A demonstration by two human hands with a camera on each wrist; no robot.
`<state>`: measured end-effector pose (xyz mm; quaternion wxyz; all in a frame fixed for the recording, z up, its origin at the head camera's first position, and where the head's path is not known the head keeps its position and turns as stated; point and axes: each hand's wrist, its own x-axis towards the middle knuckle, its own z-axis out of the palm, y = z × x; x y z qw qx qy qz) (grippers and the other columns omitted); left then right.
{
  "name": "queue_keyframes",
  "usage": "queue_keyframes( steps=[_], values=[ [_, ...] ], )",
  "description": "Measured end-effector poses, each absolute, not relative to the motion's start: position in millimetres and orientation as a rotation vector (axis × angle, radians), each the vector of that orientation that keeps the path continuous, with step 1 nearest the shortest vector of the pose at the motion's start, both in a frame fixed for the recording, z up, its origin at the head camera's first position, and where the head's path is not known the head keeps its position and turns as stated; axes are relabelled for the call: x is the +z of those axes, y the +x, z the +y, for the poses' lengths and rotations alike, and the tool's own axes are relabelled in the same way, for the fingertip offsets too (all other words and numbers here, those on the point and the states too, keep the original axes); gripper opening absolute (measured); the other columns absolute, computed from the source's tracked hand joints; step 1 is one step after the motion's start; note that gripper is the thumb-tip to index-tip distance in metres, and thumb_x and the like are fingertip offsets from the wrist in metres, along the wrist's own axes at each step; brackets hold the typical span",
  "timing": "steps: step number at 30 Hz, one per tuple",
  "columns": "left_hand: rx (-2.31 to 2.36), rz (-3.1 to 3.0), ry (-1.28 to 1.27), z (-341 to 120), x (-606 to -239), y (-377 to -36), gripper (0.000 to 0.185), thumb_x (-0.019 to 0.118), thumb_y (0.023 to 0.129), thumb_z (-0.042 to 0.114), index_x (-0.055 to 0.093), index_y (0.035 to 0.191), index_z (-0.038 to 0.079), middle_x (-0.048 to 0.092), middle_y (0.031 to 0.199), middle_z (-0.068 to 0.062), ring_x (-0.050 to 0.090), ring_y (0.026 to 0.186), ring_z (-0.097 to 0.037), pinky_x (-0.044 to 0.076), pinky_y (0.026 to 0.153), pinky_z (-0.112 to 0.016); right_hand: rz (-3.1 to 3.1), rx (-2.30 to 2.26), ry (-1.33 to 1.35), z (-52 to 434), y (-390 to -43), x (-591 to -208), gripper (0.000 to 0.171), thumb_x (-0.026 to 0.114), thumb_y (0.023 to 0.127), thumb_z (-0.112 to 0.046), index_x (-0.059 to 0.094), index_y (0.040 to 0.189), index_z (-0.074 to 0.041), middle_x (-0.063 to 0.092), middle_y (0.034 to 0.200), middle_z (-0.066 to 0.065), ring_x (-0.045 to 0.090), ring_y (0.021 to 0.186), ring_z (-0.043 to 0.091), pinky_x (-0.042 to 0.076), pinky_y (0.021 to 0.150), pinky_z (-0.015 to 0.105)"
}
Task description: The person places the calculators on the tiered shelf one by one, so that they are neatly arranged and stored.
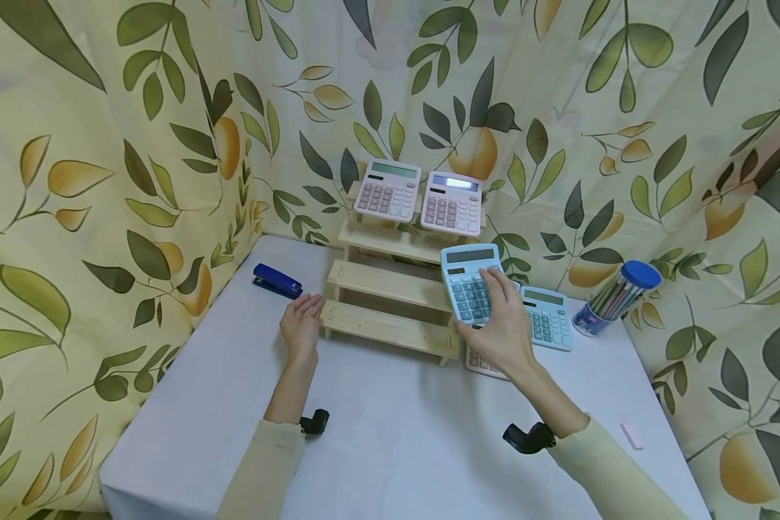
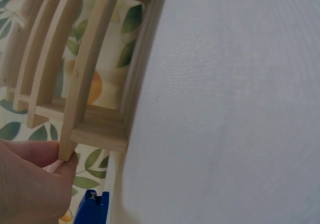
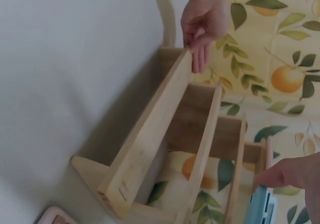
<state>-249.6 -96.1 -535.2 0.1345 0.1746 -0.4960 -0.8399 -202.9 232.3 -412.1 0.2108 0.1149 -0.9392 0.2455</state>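
A stepped wooden rack [image 1: 390, 285] stands at the back of the white table [image 1: 390, 433]. Two pink calculators [image 1: 388, 189] [image 1: 453, 202] lean on its top step. My right hand [image 1: 499, 310] grips a light blue calculator [image 1: 469, 285], tilted up by the rack's right end, fingers across its keys. In the right wrist view its edge [image 3: 261, 208] shows below my fingertips [image 3: 285, 173]. My left hand [image 1: 304, 312] lies flat on the table with relaxed fingers, touching the left end of the lowest step [image 2: 97, 134].
A second blue calculator [image 1: 549, 318] and a pink one [image 1: 484, 362] lie right of the rack. A blue stapler [image 1: 276, 280] sits at the left, a blue-lidded pencil tube [image 1: 614, 297] far right, a pink eraser [image 1: 632, 435] near the right edge. Leaf-print curtains surround the table.
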Motion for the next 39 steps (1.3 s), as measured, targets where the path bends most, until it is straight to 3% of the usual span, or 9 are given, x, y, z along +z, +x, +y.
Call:
queue_keyframes(
  steps=[8, 25, 29, 39],
  values=[
    [-2.434, -1.438, 0.517, -96, -538, -251, 0.068, 0.035, 0.082, -0.031, 0.042, 0.147, -0.012, 0.059, 0.141, -0.028, 0.06, 0.133, -0.033, 0.047, 0.115, -0.032, -2.65, 0.732, 0.303, 219, -210, -412, 0.101, 0.089, 0.07, -0.025, 0.041, 0.157, -0.004, 0.036, 0.162, 0.019, 0.039, 0.144, 0.048, 0.038, 0.113, 0.071],
    [-2.424, -1.428, 0.526, -93, -538, -250, 0.06, 0.038, 0.087, -0.029, 0.045, 0.144, -0.012, 0.06, 0.138, -0.029, 0.062, 0.131, -0.035, 0.049, 0.113, -0.033, -2.688, 0.778, 0.26, 201, -224, -413, 0.097, 0.089, 0.073, -0.026, 0.043, 0.156, -0.006, 0.034, 0.162, 0.017, 0.047, 0.135, 0.048, 0.048, 0.105, 0.065],
    [-2.42, -1.436, 0.521, -92, -536, -249, 0.058, 0.038, 0.089, -0.027, 0.045, 0.144, -0.011, 0.06, 0.139, -0.029, 0.061, 0.132, -0.035, 0.05, 0.113, -0.033, -2.702, 0.776, 0.234, 195, -229, -411, 0.097, 0.088, 0.072, -0.028, 0.043, 0.156, -0.008, 0.034, 0.163, 0.016, 0.045, 0.138, 0.047, 0.046, 0.108, 0.066],
    [-2.415, -1.458, 0.518, -96, -536, -250, 0.07, 0.036, 0.079, -0.031, 0.046, 0.144, -0.009, 0.06, 0.139, -0.027, 0.062, 0.131, -0.033, 0.051, 0.111, -0.027, -2.72, 0.781, 0.234, 172, -245, -404, 0.096, 0.088, 0.072, -0.029, 0.044, 0.156, -0.009, 0.034, 0.162, 0.014, 0.043, 0.138, 0.047, 0.038, 0.113, 0.068]
  ],
)
